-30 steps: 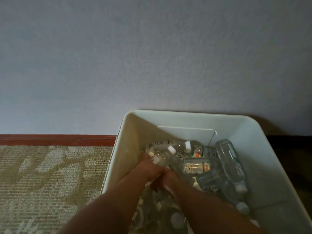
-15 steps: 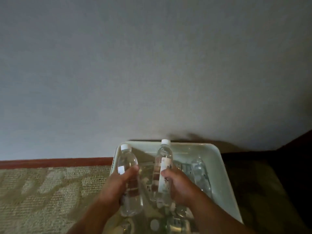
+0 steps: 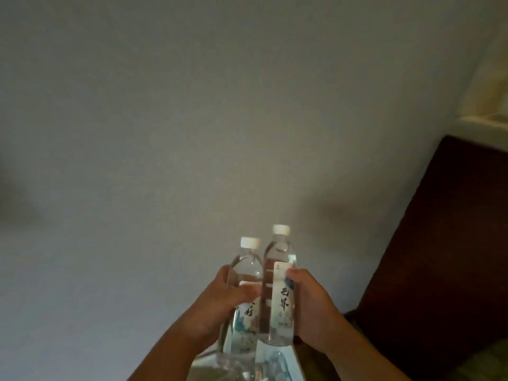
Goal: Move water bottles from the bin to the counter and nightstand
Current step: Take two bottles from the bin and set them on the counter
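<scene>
Grey wall [image 3: 192, 133], two gripped bottles [image 3: 279, 298]

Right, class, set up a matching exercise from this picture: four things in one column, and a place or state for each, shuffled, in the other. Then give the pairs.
Things:
1. left hand
2. right hand
3. bottle caps
4. bin

Places or states:
A. white, on top of both bottles
B. low in the frame, beneath the bottles
C. grips the shorter-looking bottle
D. grips the bottle with the tall white label

Pairs: 1-C, 2-D, 3-A, 4-B
</scene>
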A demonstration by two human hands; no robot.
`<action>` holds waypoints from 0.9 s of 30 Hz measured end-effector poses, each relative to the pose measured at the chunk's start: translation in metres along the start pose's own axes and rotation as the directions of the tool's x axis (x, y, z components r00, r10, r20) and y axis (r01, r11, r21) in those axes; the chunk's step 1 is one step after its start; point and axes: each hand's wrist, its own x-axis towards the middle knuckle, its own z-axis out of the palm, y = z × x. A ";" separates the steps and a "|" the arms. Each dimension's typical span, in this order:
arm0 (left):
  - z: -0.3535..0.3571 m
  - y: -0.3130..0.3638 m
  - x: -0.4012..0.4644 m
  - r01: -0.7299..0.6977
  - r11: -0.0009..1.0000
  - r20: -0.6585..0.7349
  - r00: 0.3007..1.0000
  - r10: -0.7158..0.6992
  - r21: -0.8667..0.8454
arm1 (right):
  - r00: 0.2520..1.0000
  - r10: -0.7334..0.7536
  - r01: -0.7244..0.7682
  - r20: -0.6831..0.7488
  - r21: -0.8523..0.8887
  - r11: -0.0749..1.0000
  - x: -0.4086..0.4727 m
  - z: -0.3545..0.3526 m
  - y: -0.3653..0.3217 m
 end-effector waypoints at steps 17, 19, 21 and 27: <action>0.397 0.237 0.002 -0.361 0.931 0.345 0.868 0.358 -0.058 | 0.783 -0.604 0.570 -0.147 -0.218 0.792 -0.281 -0.143 -0.332; 0.444 0.238 0.013 -0.386 0.921 0.367 0.850 0.378 -0.054 | 0.755 -0.639 0.592 -0.150 -0.264 0.762 -0.304 -0.177 -0.352; 0.488 0.234 0.025 -0.406 0.913 0.366 0.843 0.395 -0.050 | 0.729 -0.661 0.595 -0.175 -0.315 0.739 -0.324 -0.212 -0.369; 0.598 0.229 0.056 -0.463 0.887 0.353 0.829 0.433 -0.001 | 0.687 -0.683 0.607 -0.250 -0.320 0.728 -0.352 -0.305 -0.407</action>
